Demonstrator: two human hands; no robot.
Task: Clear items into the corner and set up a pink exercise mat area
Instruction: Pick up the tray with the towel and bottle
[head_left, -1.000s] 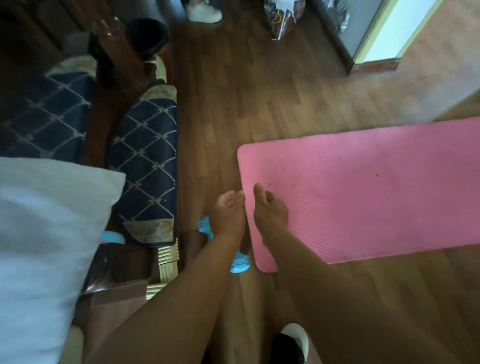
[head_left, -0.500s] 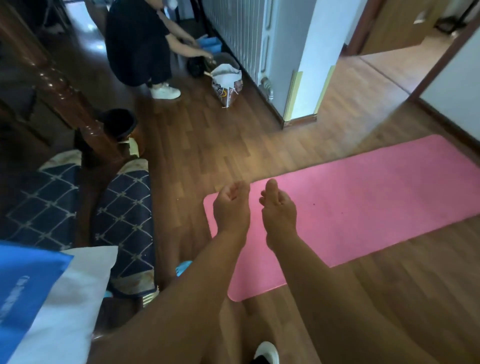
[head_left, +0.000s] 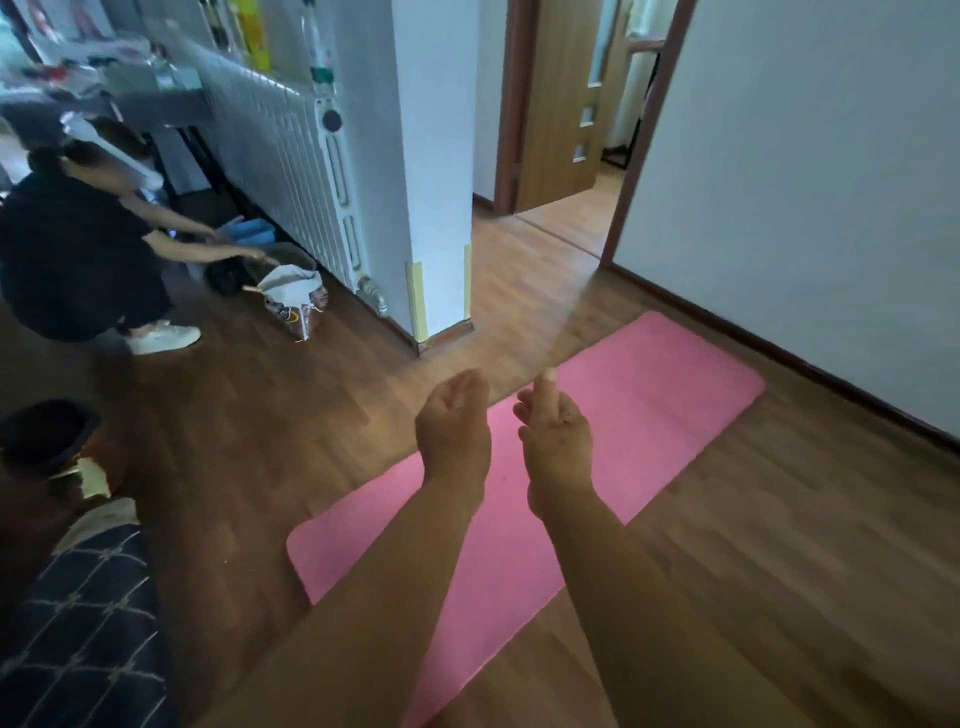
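A pink exercise mat (head_left: 649, 410) lies flat on the wooden floor, running from the lower middle toward the white wall at the right. Both my arms stretch forward above its near half. My left hand (head_left: 453, 427) is curled into a loose fist and holds nothing. Just to its right, my right hand (head_left: 555, 437) also has its fingers curled in, with the thumb sticking up, and it is empty. Neither hand touches the mat.
Another person (head_left: 78, 260) in dark clothes bends toward a bag (head_left: 293, 299) by the white radiator (head_left: 291, 171) at the left. A navy patterned cushion (head_left: 83, 623) sits at the lower left beside dark wooden furniture. An open doorway (head_left: 566, 156) lies beyond the wall corner.
The view has lifted from the floor to the room, so the mat now reads further away and the other person, radiator and doorway appear. My hands stay together, curled and empty.
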